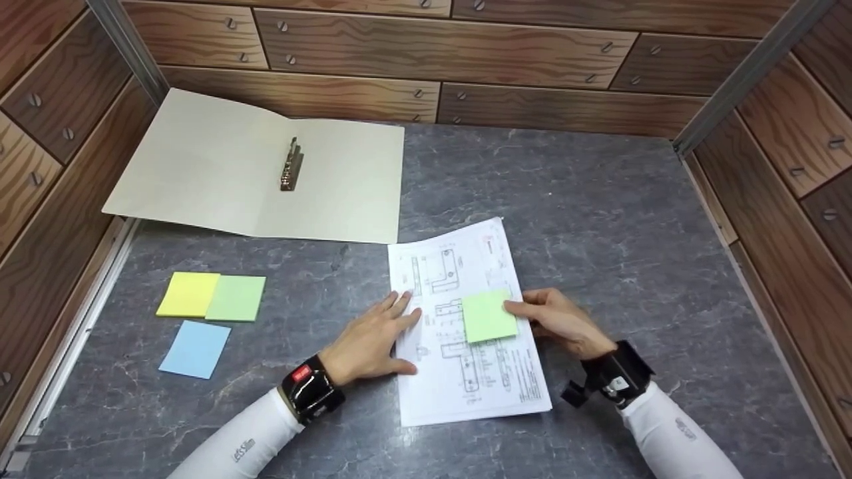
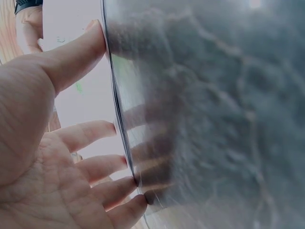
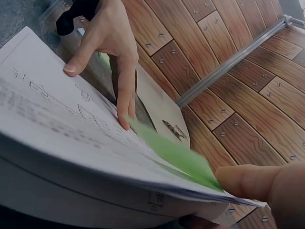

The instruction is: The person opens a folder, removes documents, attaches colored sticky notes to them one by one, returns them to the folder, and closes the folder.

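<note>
A stack of printed drawing sheets (image 1: 426, 392) lies in front of me, with a green sticky note (image 1: 489, 319) on its top sheet. My left hand (image 1: 369, 342) rests along the stack's left edge, fingers spread; in the left wrist view, its thumb and fingertips touch that edge. On the other side, my right hand (image 1: 566, 322) pinches the right edge of the sheets. Its thumb (image 3: 245, 181) presses at the border of the green note, while the fingers under the paper are mostly hidden. In the right wrist view the note stands partly raised off the sheet.
An open cream folder (image 1: 346, 179) with a metal clip (image 1: 291, 166) lies at the back left. Yellow (image 1: 190, 295), green (image 1: 236, 298) and blue (image 1: 195, 350) sticky pads sit on the left of the grey table (image 1: 599, 193). Wood-patterned walls (image 1: 373, 50) enclose the back and sides.
</note>
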The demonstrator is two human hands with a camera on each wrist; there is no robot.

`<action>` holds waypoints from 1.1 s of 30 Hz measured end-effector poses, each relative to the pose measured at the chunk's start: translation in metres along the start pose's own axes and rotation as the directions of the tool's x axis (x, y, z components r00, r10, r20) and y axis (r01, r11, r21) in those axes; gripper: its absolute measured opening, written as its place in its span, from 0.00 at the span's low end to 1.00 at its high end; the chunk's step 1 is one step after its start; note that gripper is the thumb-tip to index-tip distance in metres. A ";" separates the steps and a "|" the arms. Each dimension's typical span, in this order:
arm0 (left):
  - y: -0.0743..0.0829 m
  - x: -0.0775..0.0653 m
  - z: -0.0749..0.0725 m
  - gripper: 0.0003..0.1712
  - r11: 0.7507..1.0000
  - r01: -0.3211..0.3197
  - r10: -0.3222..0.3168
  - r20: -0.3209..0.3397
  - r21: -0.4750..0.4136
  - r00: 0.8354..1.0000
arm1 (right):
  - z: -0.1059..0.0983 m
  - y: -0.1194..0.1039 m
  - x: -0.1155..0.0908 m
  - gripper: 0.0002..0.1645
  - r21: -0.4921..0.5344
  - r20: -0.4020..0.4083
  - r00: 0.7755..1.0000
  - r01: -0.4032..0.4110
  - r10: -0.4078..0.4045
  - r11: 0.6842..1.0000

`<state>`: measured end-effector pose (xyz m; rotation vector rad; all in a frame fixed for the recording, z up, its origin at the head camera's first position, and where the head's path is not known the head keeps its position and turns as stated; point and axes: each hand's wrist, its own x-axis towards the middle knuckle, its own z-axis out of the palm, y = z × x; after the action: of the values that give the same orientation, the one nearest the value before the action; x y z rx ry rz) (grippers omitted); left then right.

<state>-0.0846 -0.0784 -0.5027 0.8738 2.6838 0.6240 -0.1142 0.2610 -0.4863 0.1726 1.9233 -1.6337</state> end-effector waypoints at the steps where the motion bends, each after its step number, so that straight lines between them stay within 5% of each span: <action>1: 0.000 0.000 0.000 0.57 1.000 -0.001 0.001 0.001 -0.001 1.000 | 0.001 0.000 0.000 0.35 -0.004 -0.004 1.000 0.001 -0.001 1.000; 26: 0.000 -0.001 -0.003 0.57 1.000 -0.003 0.003 0.006 0.004 1.000 | -0.001 0.005 -0.002 0.41 -0.041 -0.174 0.980 0.087 -0.093 0.995; 33: -0.006 -0.001 -0.005 0.52 1.000 0.004 -0.003 0.012 -0.031 1.000 | -0.001 0.010 0.003 0.39 -0.005 -0.151 0.987 0.057 -0.058 0.998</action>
<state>-0.0882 -0.0848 -0.5007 0.8622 2.6568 0.6554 -0.1127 0.2634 -0.4962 0.2493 2.0590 -1.7008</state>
